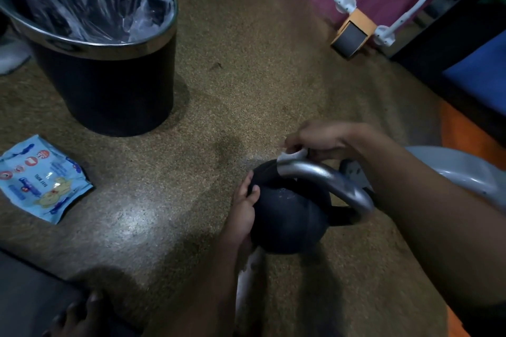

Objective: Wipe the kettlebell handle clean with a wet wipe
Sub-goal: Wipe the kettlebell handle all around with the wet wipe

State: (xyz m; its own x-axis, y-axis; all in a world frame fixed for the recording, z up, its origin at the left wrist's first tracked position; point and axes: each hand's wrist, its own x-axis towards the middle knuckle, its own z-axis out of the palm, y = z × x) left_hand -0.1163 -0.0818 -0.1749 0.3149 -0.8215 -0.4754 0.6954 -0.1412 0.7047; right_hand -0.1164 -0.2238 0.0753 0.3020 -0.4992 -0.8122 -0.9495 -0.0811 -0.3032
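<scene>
A dark kettlebell [287, 216] with a silver handle [328, 180] rests on the speckled floor, tilted toward the right. My left hand [243, 213] presses against the ball's left side and steadies it. My right hand [325, 142] pinches a white wet wipe [291, 157] against the far end of the handle, where the handle curves down to the ball. The wipe is mostly hidden under my fingers.
A black bin [109, 84] with a clear liner stands at the upper left. A blue wet wipe pack [43, 177] lies flat at the left. A white and orange frame [361, 24] sits at the upper right. A grey object [460, 169] lies behind my right forearm.
</scene>
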